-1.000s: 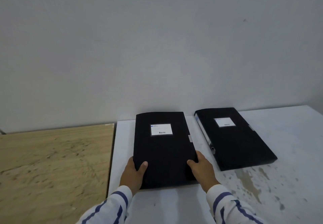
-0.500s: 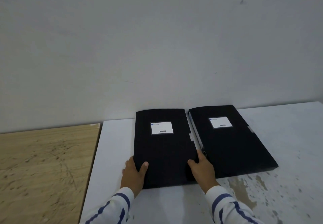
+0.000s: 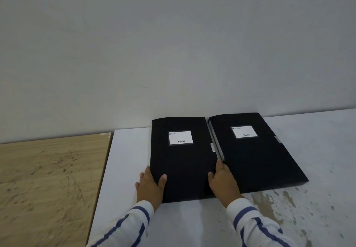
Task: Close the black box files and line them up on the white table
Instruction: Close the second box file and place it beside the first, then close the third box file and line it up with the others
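Two closed black box files lie flat side by side on the white table (image 3: 131,169), each with a white label on top. The left box file (image 3: 183,166) is gripped at its near corners by both hands: my left hand (image 3: 151,186) holds the near left edge with the thumb on the lid, and my right hand (image 3: 223,183) holds the near right edge, wedged against the neighbour. The right box file (image 3: 254,154) lies slightly skewed, its far end almost touching the left one.
A grey wall rises just behind the files. A bare wooden tabletop (image 3: 48,179) adjoins the white table on the left. The white surface at the right front is stained and chipped (image 3: 279,204).
The left box file has been slid right until it sits against the right one; the gap between them has closed. Both hands kept their hold on it.
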